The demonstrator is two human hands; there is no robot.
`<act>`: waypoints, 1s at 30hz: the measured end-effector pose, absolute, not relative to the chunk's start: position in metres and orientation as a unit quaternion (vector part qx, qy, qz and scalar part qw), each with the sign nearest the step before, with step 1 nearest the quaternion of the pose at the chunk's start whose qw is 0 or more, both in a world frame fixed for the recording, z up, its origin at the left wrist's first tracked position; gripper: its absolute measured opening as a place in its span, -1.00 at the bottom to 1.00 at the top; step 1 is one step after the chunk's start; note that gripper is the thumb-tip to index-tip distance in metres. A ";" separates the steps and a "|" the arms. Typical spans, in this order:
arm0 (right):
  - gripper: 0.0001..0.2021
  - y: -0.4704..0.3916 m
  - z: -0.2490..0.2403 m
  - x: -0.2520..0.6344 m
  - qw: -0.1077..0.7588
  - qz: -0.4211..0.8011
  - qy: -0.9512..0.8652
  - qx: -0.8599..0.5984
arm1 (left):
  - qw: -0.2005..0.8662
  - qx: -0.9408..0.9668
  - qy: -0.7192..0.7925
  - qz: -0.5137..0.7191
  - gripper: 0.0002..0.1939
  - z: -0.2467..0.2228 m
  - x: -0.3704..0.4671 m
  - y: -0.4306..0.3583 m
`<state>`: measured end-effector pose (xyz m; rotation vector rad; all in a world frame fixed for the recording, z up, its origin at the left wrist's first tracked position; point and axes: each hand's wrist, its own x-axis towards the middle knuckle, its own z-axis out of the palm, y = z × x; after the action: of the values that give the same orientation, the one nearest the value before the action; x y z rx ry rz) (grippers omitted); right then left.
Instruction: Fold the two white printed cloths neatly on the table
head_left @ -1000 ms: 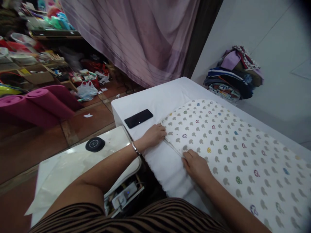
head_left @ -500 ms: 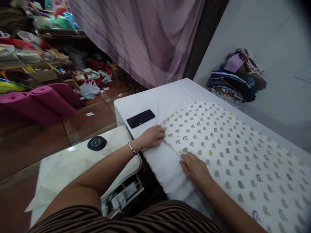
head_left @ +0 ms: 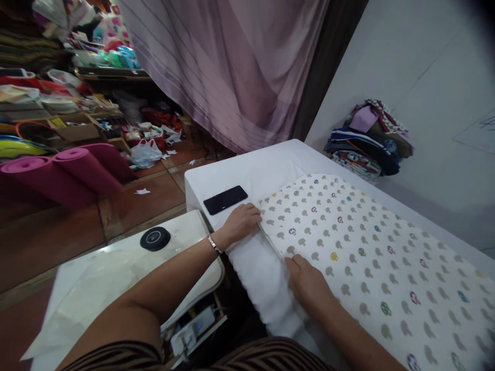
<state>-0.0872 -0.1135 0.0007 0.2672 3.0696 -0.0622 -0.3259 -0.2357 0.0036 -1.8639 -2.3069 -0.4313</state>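
A white cloth with grey and coloured mushroom prints (head_left: 348,232) lies spread over the white-sheeted bed (head_left: 251,170). My left hand (head_left: 243,221) is closed on the near edge of this printed cloth, close to its far left corner. Further along the same edge, my right hand (head_left: 305,275) pinches the cloth, the fingers bent down around it. Between both hands the edge runs taut and straight. A black smartphone (head_left: 225,199) rests flat on the sheet just beyond my left hand.
Left of the bed stands a white side table (head_left: 185,226) bearing a round black case (head_left: 155,238); below its top sits a power strip (head_left: 193,330). Folded clothes (head_left: 363,139) are stacked by the wall. A purple curtain (head_left: 240,67) hangs behind. Pink rolled mats (head_left: 73,170) stand on the floor.
The view has tilted slightly up, so things appear lower. Both hands keep their hold on the cloth edge, and the edge between them lies a little flatter.
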 end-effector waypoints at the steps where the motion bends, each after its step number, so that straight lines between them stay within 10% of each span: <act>1: -0.68 -0.115 0.001 -0.087 0.023 -0.024 0.996 0.079 | 0.066 -0.612 -0.773 -0.151 -0.81 0.001 -0.327 -0.237; 30: -0.82 -0.109 -0.006 -0.132 -0.014 -0.123 0.991 0.055 | -0.016 -0.664 -0.732 -0.154 -0.84 0.012 -0.330 -0.246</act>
<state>-0.1325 -0.1091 -0.0062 0.1729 3.1406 -0.3903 -0.3304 -0.2459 0.0117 -2.1070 -2.3234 -0.4898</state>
